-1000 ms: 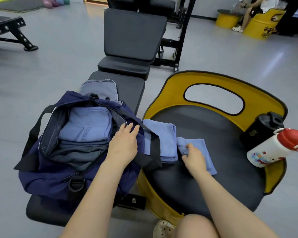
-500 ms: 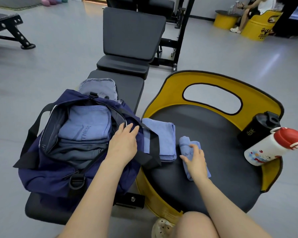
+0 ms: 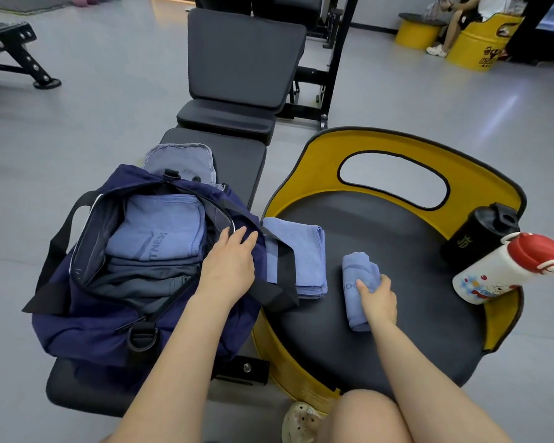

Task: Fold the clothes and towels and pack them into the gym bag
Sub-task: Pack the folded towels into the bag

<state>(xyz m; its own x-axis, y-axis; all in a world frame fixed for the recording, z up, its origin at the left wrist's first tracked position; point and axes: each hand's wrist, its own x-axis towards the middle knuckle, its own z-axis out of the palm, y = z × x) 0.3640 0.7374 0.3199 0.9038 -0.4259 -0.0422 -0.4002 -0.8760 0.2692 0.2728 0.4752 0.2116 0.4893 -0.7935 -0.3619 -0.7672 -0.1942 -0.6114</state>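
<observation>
While your right hand (image 3: 378, 300) curls its fingers round the rolled blue towel (image 3: 359, 282) on the black seat (image 3: 397, 340) at centre right, your left hand (image 3: 229, 266) rests flat, fingers straight, on the open navy gym bag (image 3: 87, 321) at left, beside a folded towel (image 3: 298, 251).

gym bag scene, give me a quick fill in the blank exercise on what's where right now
1. The right hand grips a rolled ____ towel on the round seat.
2. The left hand rests on the rim of the open ____ gym bag.
3. The white bottle has a ____ cap.
4. The folded towel lies between the gym bag and the ____ towel.

Missing words: blue; navy; red; rolled
</observation>
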